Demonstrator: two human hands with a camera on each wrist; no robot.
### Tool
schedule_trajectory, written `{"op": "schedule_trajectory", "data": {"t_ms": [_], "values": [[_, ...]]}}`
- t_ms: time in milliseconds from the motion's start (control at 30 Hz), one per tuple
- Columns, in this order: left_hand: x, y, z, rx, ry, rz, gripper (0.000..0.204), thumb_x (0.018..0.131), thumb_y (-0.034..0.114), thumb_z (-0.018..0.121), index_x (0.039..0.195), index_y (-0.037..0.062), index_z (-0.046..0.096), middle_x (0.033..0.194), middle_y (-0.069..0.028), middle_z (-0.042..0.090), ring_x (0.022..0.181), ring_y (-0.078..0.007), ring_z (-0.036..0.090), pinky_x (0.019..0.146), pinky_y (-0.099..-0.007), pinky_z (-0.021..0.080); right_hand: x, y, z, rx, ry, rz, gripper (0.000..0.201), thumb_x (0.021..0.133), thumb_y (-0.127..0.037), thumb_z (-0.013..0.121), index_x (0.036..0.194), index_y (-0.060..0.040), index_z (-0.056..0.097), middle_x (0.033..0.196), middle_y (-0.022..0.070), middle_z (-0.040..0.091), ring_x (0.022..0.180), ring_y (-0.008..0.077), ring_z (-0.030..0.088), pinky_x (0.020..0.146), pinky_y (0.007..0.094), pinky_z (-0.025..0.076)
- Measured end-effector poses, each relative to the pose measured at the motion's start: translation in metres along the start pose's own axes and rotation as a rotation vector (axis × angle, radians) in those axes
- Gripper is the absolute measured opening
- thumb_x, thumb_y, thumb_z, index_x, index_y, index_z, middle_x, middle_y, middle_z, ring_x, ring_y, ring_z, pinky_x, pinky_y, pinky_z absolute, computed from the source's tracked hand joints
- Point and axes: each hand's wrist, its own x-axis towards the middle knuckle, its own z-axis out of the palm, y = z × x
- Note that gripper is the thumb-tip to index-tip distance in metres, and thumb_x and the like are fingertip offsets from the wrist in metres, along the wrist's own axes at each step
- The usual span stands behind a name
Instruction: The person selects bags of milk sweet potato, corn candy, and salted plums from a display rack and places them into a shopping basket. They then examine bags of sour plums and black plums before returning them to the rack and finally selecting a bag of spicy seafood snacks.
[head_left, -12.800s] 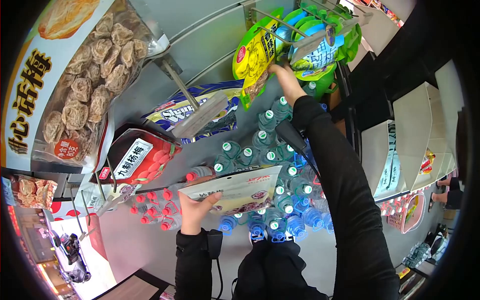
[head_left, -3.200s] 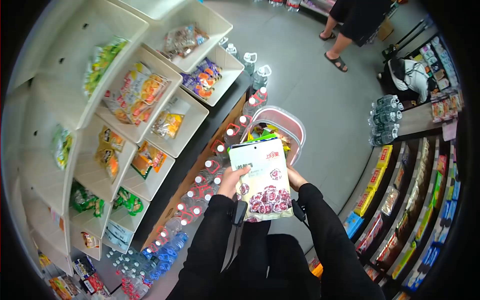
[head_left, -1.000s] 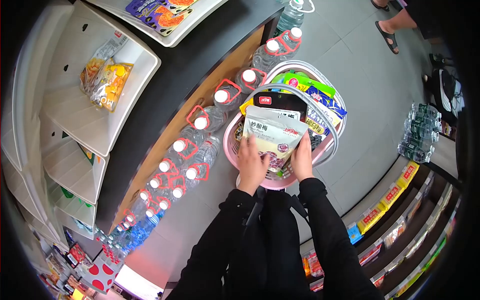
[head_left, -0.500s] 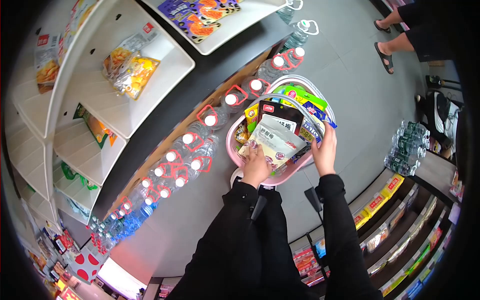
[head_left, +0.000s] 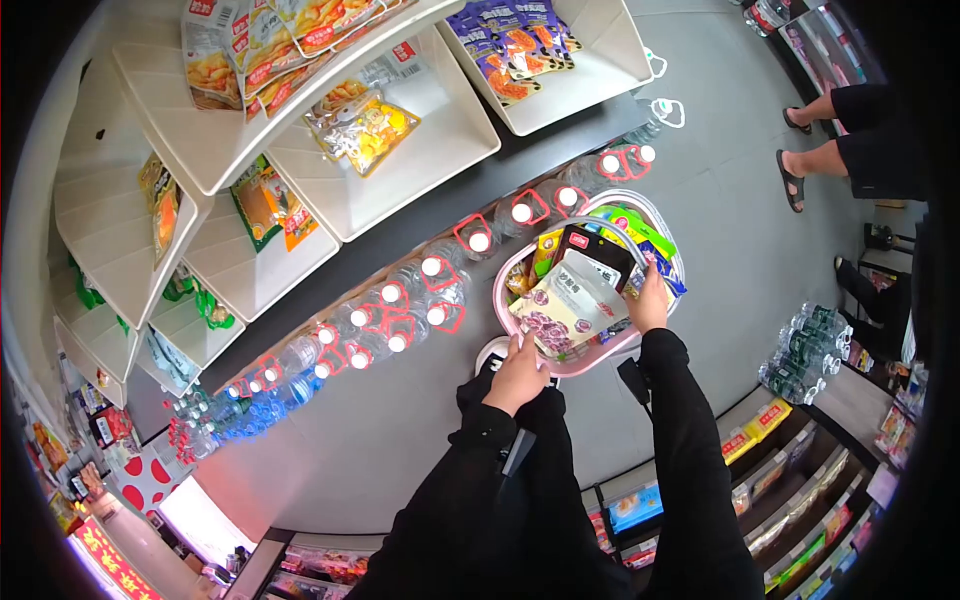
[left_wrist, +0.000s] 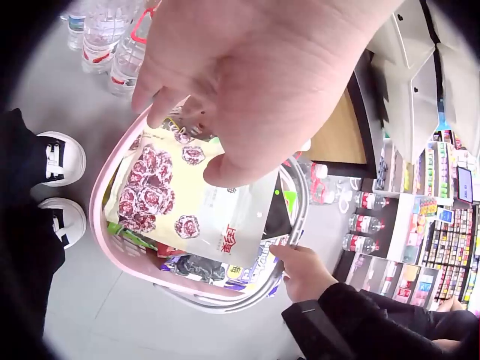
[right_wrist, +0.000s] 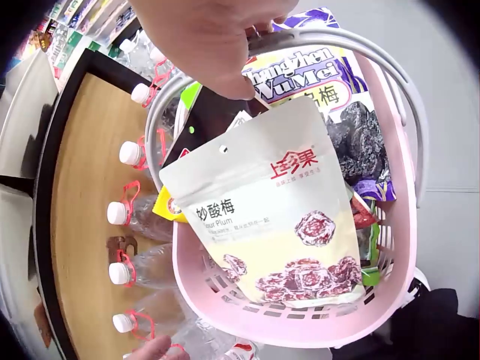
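Note:
A pink basket with a grey handle stands on the floor, filled with snack bags. On top lies a cream and grey plum bag, its lettering upright in the right wrist view. Beneath it show a black bag, a blue-and-white bag and green and yellow packs. My right hand curls round the handle at the basket's right side. My left hand is beside the near-left rim, fingers loosely bent, holding nothing visible.
Red-handled water bottles line the dark shelf base at left. Above them are white bins of packaged snacks. A person's legs stand at upper right. Green-capped bottles and product shelves are at right.
The plum bag went from both hands into the basket, and both hands have let it go. My right hand moved onto the handle; my left drew back to the near rim.

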Motion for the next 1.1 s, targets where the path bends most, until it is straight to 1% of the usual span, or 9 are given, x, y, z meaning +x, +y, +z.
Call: {"op": "schedule_trajectory", "data": {"t_ms": [200, 400, 533, 567, 667, 733, 800, 933, 1100], "values": [[0.021, 0.006, 0.001, -0.078, -0.042, 0.028, 0.059, 0.074, 0.019, 0.053, 0.124, -0.0049, 0.032, 0.119, -0.0264, 0.042, 0.113, -0.0363, 0.039, 0.095, -0.0367, 0.032, 0.011, 0.023, 0.007, 0.034, 0.145, -0.022, 0.055, 0.077, -0.027, 0.056, 0.117, 0.0061, 0.037, 0.111, 0.0237, 0.046, 0.104, 0.0355, 0.046, 0.089, 0.0392, 0.036], [0.078, 0.021, 0.036, -0.082, -0.042, 0.152, 0.038, 0.075, 0.021, 0.051, 0.108, 0.0002, 0.048, 0.096, -0.0210, 0.056, 0.090, -0.0340, 0.054, 0.077, -0.0402, 0.043, 0.065, 0.082, 0.013, 0.159, 0.368, 0.121, 0.042, 0.086, -0.026, 0.044, 0.112, 0.0075, 0.043, 0.113, 0.0259, 0.046, 0.107, 0.0372, 0.044, 0.091, 0.0395, 0.034], [0.116, 0.048, 0.054, -0.158, -0.012, 0.214, 0.033, 0.077, 0.018, 0.050, 0.105, 0.0018, 0.051, 0.088, -0.0166, 0.060, 0.081, -0.0295, 0.058, 0.071, -0.0364, 0.045, 0.104, 0.155, 0.038, 0.226, 0.093, 0.420, 0.048, 0.079, -0.026, 0.051, 0.110, 0.0093, 0.044, 0.104, 0.0281, 0.052, 0.100, 0.0365, 0.050, 0.087, 0.0368, 0.038], [0.120, 0.053, 0.058, -0.165, 0.015, 0.269, 0.032, 0.078, 0.017, 0.051, 0.106, 0.0025, 0.050, 0.085, -0.0141, 0.061, 0.077, -0.0259, 0.060, 0.067, -0.0329, 0.046, 0.111, 0.167, 0.035, 0.387, -0.193, 0.479, 0.047, 0.075, -0.025, 0.054, 0.107, 0.0085, 0.048, 0.096, 0.0243, 0.056, 0.089, 0.0335, 0.055, 0.080, 0.0349, 0.042], [0.126, 0.069, 0.068, -0.382, -0.027, 0.297, 0.030, 0.079, 0.014, 0.050, 0.107, 0.0025, 0.050, 0.080, -0.0107, 0.060, 0.069, -0.0200, 0.058, 0.064, -0.0296, 0.046, 0.095, 0.167, 0.030, 0.293, 0.045, 0.286, 0.042, 0.073, -0.026, 0.057, 0.099, 0.0069, 0.053, 0.086, 0.0202, 0.059, 0.079, 0.0263, 0.058, 0.070, 0.0326, 0.044], [0.128, 0.080, 0.076, -0.393, -0.056, 0.297, 0.033, 0.080, 0.010, 0.048, 0.113, 0.0028, 0.047, 0.079, -0.0078, 0.059, 0.064, -0.0157, 0.056, 0.061, -0.0269, 0.045, 0.085, 0.154, 0.013, 0.410, 0.089, 0.329, 0.035, 0.071, -0.025, 0.061, 0.089, 0.0047, 0.054, 0.076, 0.0145, 0.058, 0.068, 0.0192, 0.056, 0.062, 0.0306, 0.044], [0.124, 0.092, 0.082, -0.642, -0.117, 0.241, 0.034, 0.079, 0.013, 0.046, 0.111, 0.0004, 0.048, 0.086, -0.0160, 0.059, 0.078, -0.0283, 0.058, 0.070, -0.0353, 0.044, 0.074, 0.143, -0.002, 0.297, 0.169, 0.271, 0.029, 0.069, -0.022, 0.063, 0.082, 0.0025, 0.052, 0.067, 0.0096, 0.055, 0.063, 0.0160, 0.054, 0.058, 0.0294, 0.044], [0.110, 0.112, 0.088, -0.600, -0.078, 0.299, 0.046, 0.081, 0.010, 0.043, 0.124, 0.0010, 0.034, 0.093, -0.0160, 0.058, 0.085, -0.0278, 0.057, 0.075, -0.0344, 0.044, 0.033, 0.108, -0.020, 0.287, 0.198, 0.078, 0.026, 0.068, -0.017, 0.061, 0.082, 0.0028, 0.053, 0.074, 0.0121, 0.052, 0.063, 0.0201, 0.052, 0.059, 0.0312, 0.043], [0.084, 0.121, 0.074, -0.544, -0.110, 0.216, 0.053, 0.080, 0.012, 0.044, 0.128, -0.0009, 0.026, 0.098, -0.0190, 0.056, 0.092, -0.0297, 0.055, 0.078, -0.0341, 0.043, 0.010, 0.060, -0.050, 0.415, -0.124, 0.083, 0.028, 0.065, -0.018, 0.065, 0.082, 0.0023, 0.056, 0.071, 0.0125, 0.055, 0.062, 0.0208, 0.055, 0.058, 0.0305, 0.044]]}}
